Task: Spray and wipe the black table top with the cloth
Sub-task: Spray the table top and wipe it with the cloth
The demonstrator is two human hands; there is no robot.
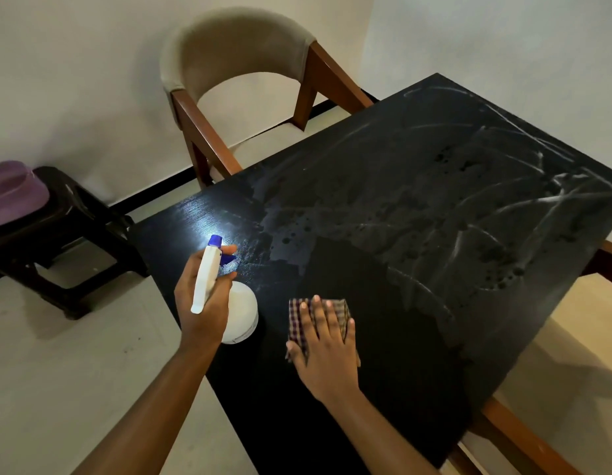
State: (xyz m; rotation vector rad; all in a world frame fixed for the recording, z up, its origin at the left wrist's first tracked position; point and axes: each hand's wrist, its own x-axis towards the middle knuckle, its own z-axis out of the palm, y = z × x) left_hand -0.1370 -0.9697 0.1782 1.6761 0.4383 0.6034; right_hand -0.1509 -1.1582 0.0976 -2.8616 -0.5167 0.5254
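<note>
Left grip (203, 299) is clenched around the neck of a white spray bottle (244, 310). One finger is out front by the blue trigger, and the blue nozzle points away across the black worktop (400, 354). The bottle sits at the near-left edge of the worktop; can't tell if its base is actually touching the surface or just hovering.

Right grip (326, 347) isn't clenched at all. It's a flat palm with the fingers straight and spread, pressing down on the checkered cloth (295, 323). The cloth lies flat on the worktop right under that palm, with its edges poking out past the fingertips and on the thumb side. It's just to the right of the bottle, near it but not touching.

The patch around and beyond the cloth looks dark and matte. The far and right parts of the worktop are covered in whitish smears, streaks and droplets.

A beige chair with wooden arms (242, 46) is tucked at the far side. A dark stool (68, 234) stands off to the left on the floor with something purple (13, 193) on it.
</note>
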